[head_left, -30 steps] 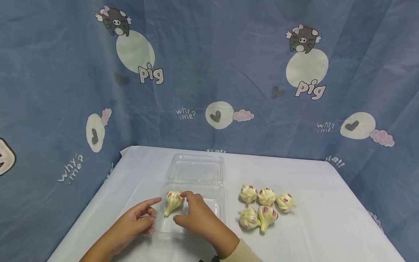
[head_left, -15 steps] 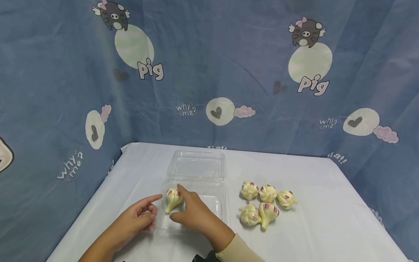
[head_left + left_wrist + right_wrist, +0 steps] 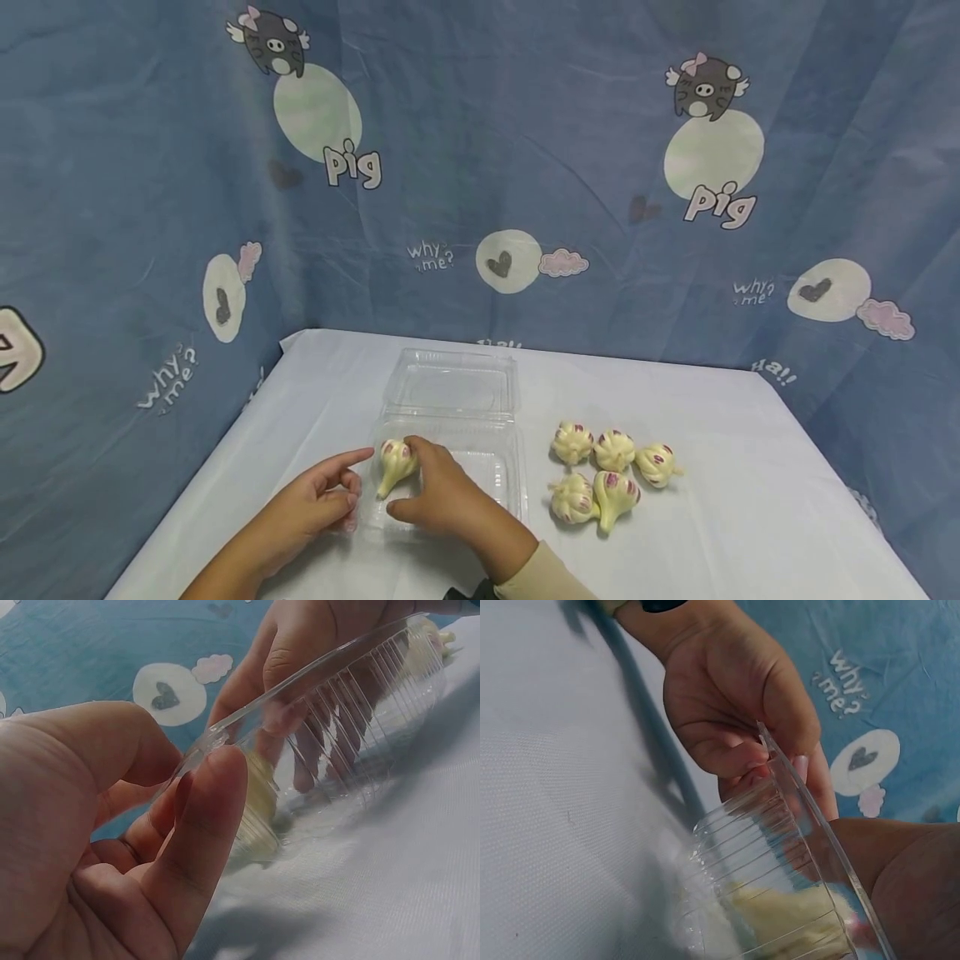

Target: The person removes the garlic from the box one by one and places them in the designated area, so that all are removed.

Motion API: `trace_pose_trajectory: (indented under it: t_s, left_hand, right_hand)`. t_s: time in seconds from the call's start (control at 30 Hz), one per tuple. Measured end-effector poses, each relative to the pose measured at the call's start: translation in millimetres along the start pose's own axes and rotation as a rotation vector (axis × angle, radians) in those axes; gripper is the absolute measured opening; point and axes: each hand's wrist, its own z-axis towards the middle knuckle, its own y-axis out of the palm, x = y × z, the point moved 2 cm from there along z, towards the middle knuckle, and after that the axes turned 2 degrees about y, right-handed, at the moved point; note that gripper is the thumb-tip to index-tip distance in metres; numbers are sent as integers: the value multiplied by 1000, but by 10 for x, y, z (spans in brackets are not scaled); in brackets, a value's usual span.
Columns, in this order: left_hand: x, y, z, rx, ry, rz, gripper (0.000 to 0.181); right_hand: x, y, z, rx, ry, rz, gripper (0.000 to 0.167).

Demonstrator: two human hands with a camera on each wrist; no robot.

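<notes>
A clear plastic clamshell container (image 3: 521,475) lies with its lid folded back on the white table. My left hand (image 3: 311,504) pinches the rim at its left side, as both wrist views show. Inside the base, at the left, rests a garlic bulb (image 3: 395,462) with purple-red patches, its stem toward me. My right hand (image 3: 450,492) reaches over the base, thumb and index finger spread apart. Its index fingertip is at the bulb's right side and seems to touch it; the thumb is just below the stem. Behind the plastic, the bulb (image 3: 795,919) looks blurred in the right wrist view.
Several more garlic bulbs (image 3: 615,450) lie in two loose rows on the table, right of the container. The container's lid (image 3: 452,387) lies flat toward the back. A blue printed cloth (image 3: 600,167) hangs behind and beside the white table (image 3: 750,500).
My right hand has shifted slightly left, its thumb closer to the stem of the garlic bulb in the container. The left hand keeps its place. The head view has tilted a little.
</notes>
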Motion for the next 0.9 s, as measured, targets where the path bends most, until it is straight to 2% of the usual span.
trace_pose_trajectory:
  t_s: [0.53, 0.77, 0.9]
  left_hand:
    - [-34, -13, -12, -3, -27, -8, 71]
    - [-43, -10, -7, 0, -7, -11, 69]
    - [-29, -4, -3, -6, 3, -5, 69]
  right_hand:
    - [40, -19, -8, 10, 7, 85, 60]
    - [15, -41, 16, 0, -27, 61, 78]
    - [-3, -45, 11, -6, -62, 64, 65]
